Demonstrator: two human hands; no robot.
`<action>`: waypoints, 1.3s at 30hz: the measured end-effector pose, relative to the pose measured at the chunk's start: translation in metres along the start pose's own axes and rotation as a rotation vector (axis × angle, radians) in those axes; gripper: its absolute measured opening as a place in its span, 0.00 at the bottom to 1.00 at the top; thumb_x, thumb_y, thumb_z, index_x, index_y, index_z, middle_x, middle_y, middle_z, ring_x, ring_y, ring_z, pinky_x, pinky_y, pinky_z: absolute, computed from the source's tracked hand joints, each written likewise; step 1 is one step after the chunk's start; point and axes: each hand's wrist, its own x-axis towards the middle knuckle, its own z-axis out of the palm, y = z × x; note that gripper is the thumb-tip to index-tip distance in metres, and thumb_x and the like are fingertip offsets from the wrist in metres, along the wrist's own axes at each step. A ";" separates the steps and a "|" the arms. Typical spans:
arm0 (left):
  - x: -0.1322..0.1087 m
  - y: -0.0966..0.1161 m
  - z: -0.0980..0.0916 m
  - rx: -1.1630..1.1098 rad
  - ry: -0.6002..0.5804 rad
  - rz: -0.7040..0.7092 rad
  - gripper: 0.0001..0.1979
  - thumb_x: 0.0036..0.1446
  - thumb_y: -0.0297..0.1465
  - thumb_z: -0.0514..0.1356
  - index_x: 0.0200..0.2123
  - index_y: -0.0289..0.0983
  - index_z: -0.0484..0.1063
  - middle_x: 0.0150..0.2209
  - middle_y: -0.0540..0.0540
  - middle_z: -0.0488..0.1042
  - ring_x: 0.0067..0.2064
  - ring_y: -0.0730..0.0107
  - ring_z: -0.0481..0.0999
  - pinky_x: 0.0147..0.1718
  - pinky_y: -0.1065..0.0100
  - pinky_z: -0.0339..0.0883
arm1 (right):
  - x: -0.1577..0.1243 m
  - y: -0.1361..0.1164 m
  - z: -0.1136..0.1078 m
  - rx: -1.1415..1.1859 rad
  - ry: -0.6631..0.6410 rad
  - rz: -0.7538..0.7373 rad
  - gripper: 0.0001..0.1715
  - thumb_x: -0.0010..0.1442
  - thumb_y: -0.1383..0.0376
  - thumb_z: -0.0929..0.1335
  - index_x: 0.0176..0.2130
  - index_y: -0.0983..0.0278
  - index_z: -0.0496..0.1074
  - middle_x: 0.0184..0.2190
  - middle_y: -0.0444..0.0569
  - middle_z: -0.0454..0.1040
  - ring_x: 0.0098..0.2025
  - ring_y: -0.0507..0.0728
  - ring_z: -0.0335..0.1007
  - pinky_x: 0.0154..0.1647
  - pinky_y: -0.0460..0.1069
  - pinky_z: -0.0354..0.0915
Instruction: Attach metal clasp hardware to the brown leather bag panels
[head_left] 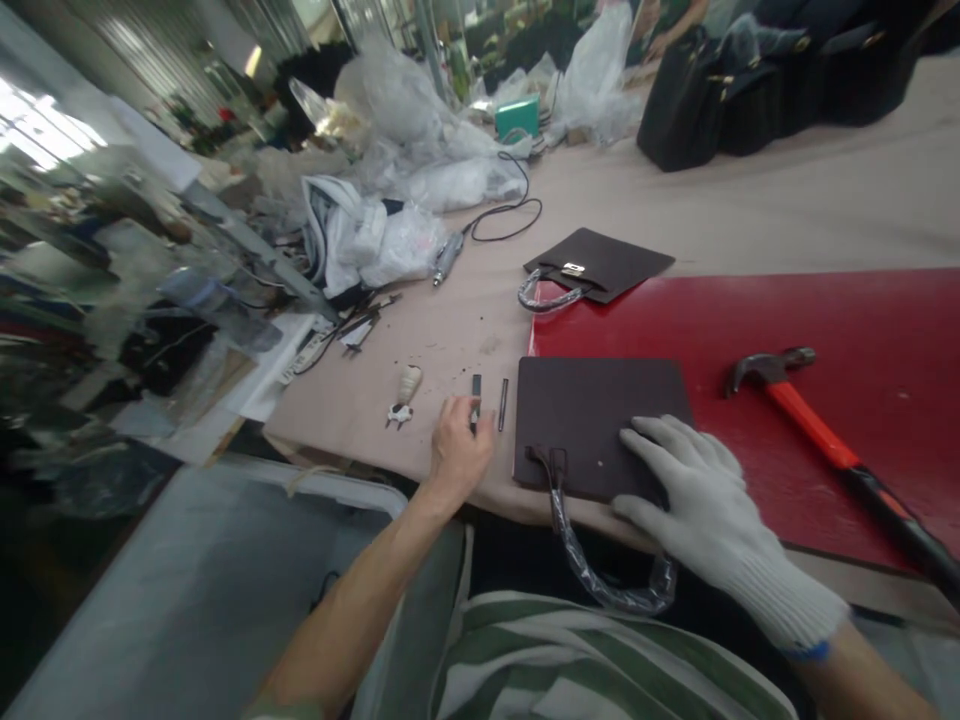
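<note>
Beige table (442,335): left hand (459,445) pinching metal strip (476,384); right hand (694,490) spread on brown panel (589,410).

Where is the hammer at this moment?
In the head view, the hammer lies toward the right on the red sheet, just right of the gloved right hand.

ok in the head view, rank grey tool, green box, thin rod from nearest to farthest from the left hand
1. thin rod: just right of the left hand
2. grey tool: farther forward
3. green box: at the back, beyond the grey tool
</note>
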 end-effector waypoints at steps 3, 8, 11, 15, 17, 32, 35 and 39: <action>0.036 -0.012 -0.018 0.215 -0.133 -0.181 0.12 0.63 0.38 0.60 0.39 0.35 0.77 0.40 0.35 0.81 0.45 0.51 0.81 0.49 0.55 0.73 | 0.000 0.005 0.008 -0.001 0.042 -0.011 0.36 0.56 0.51 0.70 0.60 0.62 0.72 0.63 0.60 0.69 0.65 0.78 0.62 0.61 0.75 0.61; 0.065 -0.007 -0.020 0.359 -0.371 -0.244 0.14 0.54 0.43 0.67 0.31 0.37 0.76 0.35 0.35 0.81 0.44 0.46 0.82 0.44 0.57 0.71 | 0.001 0.004 0.007 0.009 0.050 -0.009 0.35 0.56 0.52 0.71 0.60 0.62 0.73 0.63 0.60 0.70 0.65 0.78 0.62 0.62 0.74 0.61; 0.072 0.001 -0.011 0.315 -0.388 -0.270 0.10 0.49 0.35 0.70 0.24 0.38 0.72 0.30 0.37 0.80 0.42 0.47 0.82 0.43 0.58 0.71 | 0.001 -0.001 0.000 0.012 0.006 0.010 0.36 0.56 0.53 0.71 0.60 0.64 0.73 0.63 0.60 0.69 0.65 0.77 0.62 0.63 0.73 0.60; 0.075 0.000 -0.010 0.202 -0.431 -0.303 0.13 0.44 0.26 0.68 0.17 0.39 0.67 0.19 0.43 0.72 0.35 0.52 0.81 0.36 0.62 0.72 | 0.002 -0.009 -0.008 0.016 -0.047 0.061 0.36 0.56 0.55 0.73 0.61 0.65 0.73 0.64 0.59 0.69 0.67 0.75 0.60 0.66 0.72 0.57; 0.072 -0.004 -0.015 0.123 -0.466 -0.315 0.11 0.47 0.28 0.67 0.19 0.38 0.68 0.18 0.45 0.71 0.30 0.57 0.80 0.31 0.65 0.72 | 0.001 -0.011 -0.009 0.031 -0.064 0.087 0.37 0.55 0.56 0.74 0.61 0.64 0.73 0.65 0.58 0.68 0.68 0.75 0.59 0.68 0.72 0.55; -0.006 0.071 0.037 -1.052 -0.446 -0.213 0.23 0.49 0.39 0.73 0.44 0.36 0.72 0.33 0.47 0.81 0.36 0.65 0.84 0.39 0.65 0.79 | 0.001 -0.013 -0.011 0.058 -0.064 0.090 0.36 0.55 0.57 0.75 0.61 0.62 0.73 0.65 0.58 0.68 0.68 0.75 0.59 0.68 0.72 0.53; -0.010 0.070 0.048 -1.011 -0.426 -0.183 0.21 0.50 0.37 0.72 0.45 0.35 0.73 0.35 0.45 0.82 0.38 0.65 0.84 0.42 0.65 0.78 | 0.000 -0.013 -0.012 0.077 -0.063 0.096 0.35 0.54 0.58 0.75 0.60 0.63 0.74 0.65 0.57 0.68 0.68 0.74 0.59 0.69 0.72 0.52; -0.013 0.067 0.048 -0.986 -0.420 -0.206 0.16 0.52 0.36 0.70 0.41 0.36 0.72 0.34 0.46 0.81 0.37 0.65 0.84 0.41 0.65 0.78 | -0.002 -0.012 -0.013 0.099 -0.079 0.081 0.35 0.54 0.60 0.74 0.61 0.62 0.73 0.65 0.56 0.69 0.69 0.73 0.58 0.70 0.72 0.51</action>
